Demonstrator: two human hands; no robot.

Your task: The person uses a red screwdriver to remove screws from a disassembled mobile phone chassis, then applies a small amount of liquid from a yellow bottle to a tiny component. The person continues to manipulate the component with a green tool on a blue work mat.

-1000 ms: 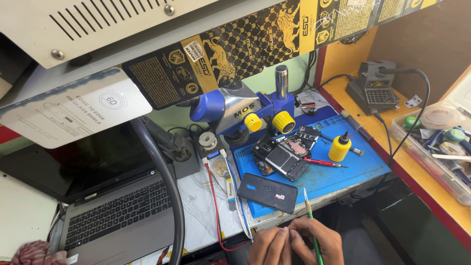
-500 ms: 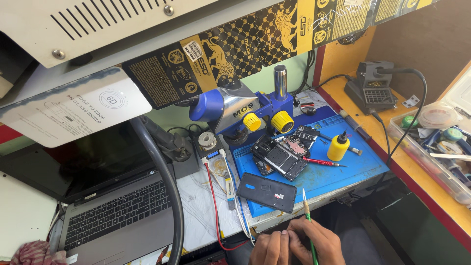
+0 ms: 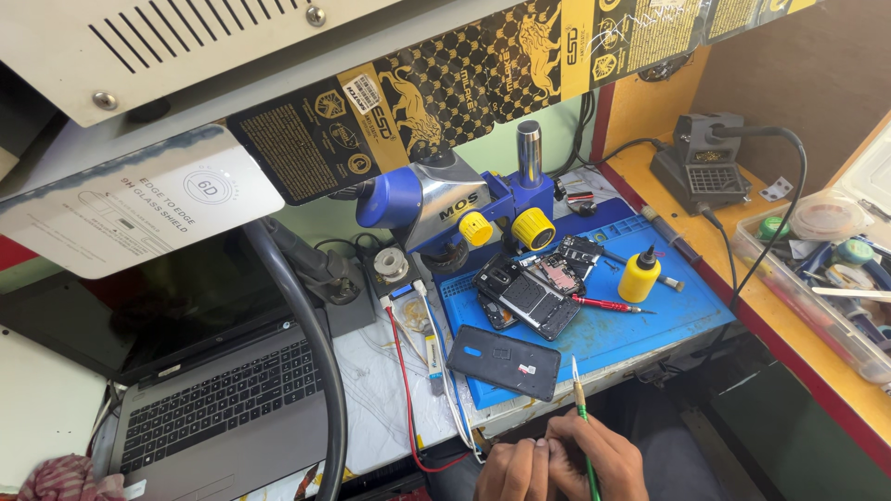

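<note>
A grey laptop (image 3: 223,399) sits at the left of the surface (image 3: 380,408), with a dark phone back cover (image 3: 504,361) on the blue mat (image 3: 640,325) further right. Below the surface edge, the left hand (image 3: 513,471) is curled against the right hand (image 3: 599,456), which pinches a green tool (image 3: 582,422) pointing up.

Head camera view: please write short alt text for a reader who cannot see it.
Two hands, left hand and right hand, meet at the bottom edge, the right holding a green tool. Beyond them a blue mat carries an opened phone, a dark back cover, a yellow bottle and a microscope; a laptop lies left.
</note>
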